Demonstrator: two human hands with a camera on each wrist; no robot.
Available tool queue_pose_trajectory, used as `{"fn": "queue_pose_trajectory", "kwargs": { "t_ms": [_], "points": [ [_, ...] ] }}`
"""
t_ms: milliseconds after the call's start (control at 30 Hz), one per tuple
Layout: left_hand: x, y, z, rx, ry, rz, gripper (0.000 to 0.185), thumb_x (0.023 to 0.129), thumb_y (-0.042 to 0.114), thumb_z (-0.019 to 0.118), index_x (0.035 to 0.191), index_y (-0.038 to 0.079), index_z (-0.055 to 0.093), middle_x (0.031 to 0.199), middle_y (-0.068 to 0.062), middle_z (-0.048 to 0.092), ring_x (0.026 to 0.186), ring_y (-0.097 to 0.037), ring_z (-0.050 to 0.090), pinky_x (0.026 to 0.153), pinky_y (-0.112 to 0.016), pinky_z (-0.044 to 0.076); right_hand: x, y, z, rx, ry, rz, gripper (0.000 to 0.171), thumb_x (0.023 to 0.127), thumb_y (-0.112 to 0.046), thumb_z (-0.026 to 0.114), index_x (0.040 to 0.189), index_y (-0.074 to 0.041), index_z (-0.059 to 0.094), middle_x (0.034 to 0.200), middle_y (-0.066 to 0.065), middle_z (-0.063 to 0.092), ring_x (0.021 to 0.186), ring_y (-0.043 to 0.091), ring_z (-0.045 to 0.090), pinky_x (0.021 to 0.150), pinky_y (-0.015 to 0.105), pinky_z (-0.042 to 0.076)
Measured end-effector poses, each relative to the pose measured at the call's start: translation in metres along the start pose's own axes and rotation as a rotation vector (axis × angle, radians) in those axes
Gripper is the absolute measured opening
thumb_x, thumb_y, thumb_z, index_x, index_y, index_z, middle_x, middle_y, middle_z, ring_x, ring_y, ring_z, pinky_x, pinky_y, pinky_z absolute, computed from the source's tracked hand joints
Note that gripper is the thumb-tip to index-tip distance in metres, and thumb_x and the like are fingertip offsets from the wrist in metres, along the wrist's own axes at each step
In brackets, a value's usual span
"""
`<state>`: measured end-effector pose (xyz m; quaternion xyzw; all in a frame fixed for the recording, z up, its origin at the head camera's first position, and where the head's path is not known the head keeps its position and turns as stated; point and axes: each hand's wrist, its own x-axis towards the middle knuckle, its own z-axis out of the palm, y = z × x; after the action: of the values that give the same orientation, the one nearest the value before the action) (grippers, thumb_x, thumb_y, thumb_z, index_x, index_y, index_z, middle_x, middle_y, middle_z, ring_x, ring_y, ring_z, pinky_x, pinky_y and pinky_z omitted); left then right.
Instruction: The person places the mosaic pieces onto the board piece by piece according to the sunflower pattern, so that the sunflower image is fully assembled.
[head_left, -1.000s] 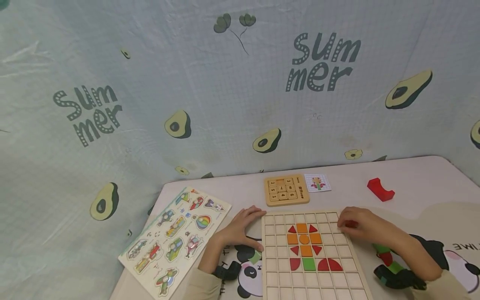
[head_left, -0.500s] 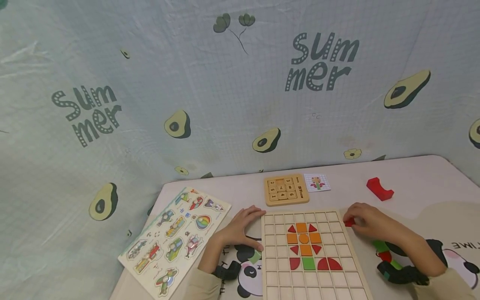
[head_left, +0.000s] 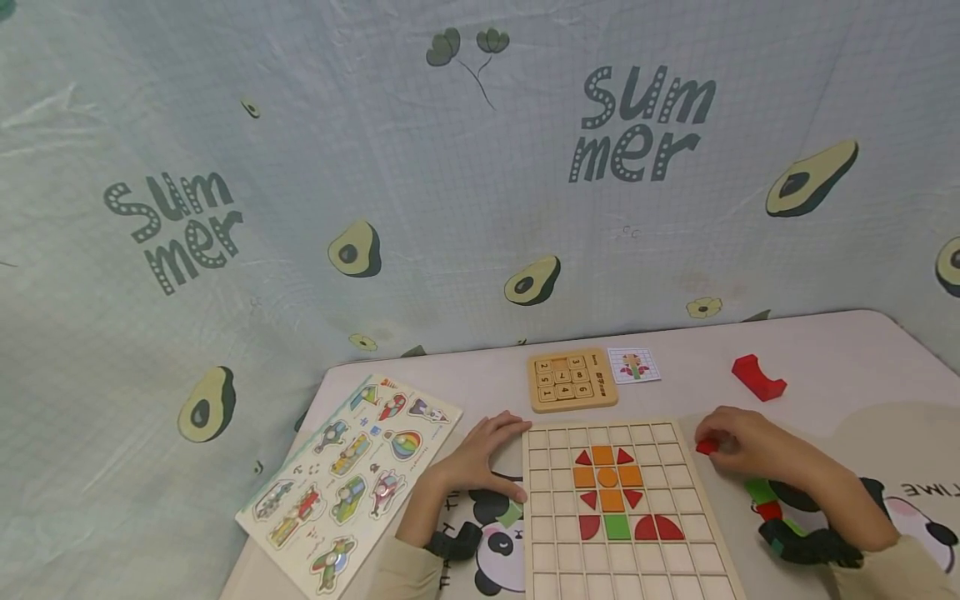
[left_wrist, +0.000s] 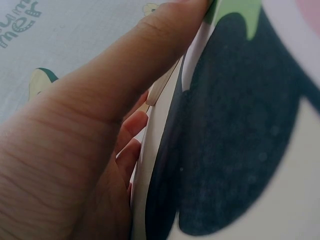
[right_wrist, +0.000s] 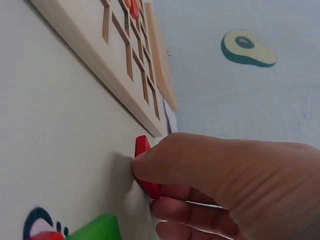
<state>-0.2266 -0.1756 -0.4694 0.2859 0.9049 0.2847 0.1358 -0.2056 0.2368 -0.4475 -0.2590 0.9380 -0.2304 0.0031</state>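
Note:
A pale wooden grid board [head_left: 555, 560] lies on the table, with orange, red and green flat pieces set in its cells. Along its left edge rests my left hand [head_left: 476, 460], thumb and fingers spread and holding nothing. Just right of the board, my right hand [head_left: 748, 443] pinches a small red block [head_left: 706, 447] between thumb and fingers. In the right wrist view that red block [right_wrist: 142, 144] stands on edge near the board's corner; the thumb hides part of it, so its full shape cannot be told.
Behind the board lie a wooden number puzzle [head_left: 573, 381] and a pattern card [head_left: 633, 365]. A red arch block [head_left: 759, 378] sits at the back right. Green [head_left: 759, 490] and red blocks lie under the right forearm. A vehicle picture puzzle [head_left: 348, 483] is at the left.
My right hand has drawn away from the board's right edge, moving rightward with the red block between its fingers. The left hand has stayed in place.

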Motion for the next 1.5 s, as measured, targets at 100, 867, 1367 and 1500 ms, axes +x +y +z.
{"fn": "queue_pose_trajectory", "kwargs": {
  "t_ms": [100,867,1367,1500],
  "points": [
    [0.000,0.000,0.000,-0.004,-0.001,-0.004,0.095,0.062,0.044,0.083,0.143,0.029,0.035,0.150,0.002,0.028,0.141,-0.022,0.019,0.113,-0.050,0.021,0.000,0.000,-0.002,0.012,0.000,-0.001,0.025,0.068,-0.012,0.078,0.089,-0.016,0.065,0.084,-0.011,0.056,0.074,0.002,0.047,0.064,0.019,0.050],
    [0.000,0.000,0.001,0.007,0.006,-0.010,0.095,0.062,0.045,0.083,0.143,0.030,0.035,0.149,0.003,0.029,0.140,-0.021,0.021,0.113,-0.049,0.022,0.010,-0.045,-0.002,0.074,-0.097,-0.012,0.025,0.079,-0.021,0.072,0.103,-0.018,0.066,0.099,-0.009,0.058,0.088,0.008,0.051,0.076,0.023,0.054],
    [0.000,-0.001,0.002,0.009,0.010,-0.027,0.095,0.061,0.047,0.083,0.142,0.033,0.035,0.150,0.004,0.028,0.140,-0.021,0.020,0.113,-0.050,0.023,0.014,-0.069,0.017,0.099,-0.158,-0.143,0.022,0.082,-0.027,0.070,0.102,-0.022,0.066,0.100,-0.012,0.056,0.089,0.006,0.051,0.080,0.023,0.054],
    [0.001,-0.002,0.002,0.007,0.008,-0.030,0.095,0.061,0.047,0.083,0.142,0.033,0.035,0.150,0.003,0.027,0.141,-0.022,0.018,0.113,-0.051,0.022,0.014,-0.076,0.023,0.105,-0.158,-0.175,0.019,0.082,-0.024,0.070,0.101,-0.024,0.066,0.100,-0.013,0.056,0.090,0.005,0.051,0.079,0.023,0.054]
  ]
}}
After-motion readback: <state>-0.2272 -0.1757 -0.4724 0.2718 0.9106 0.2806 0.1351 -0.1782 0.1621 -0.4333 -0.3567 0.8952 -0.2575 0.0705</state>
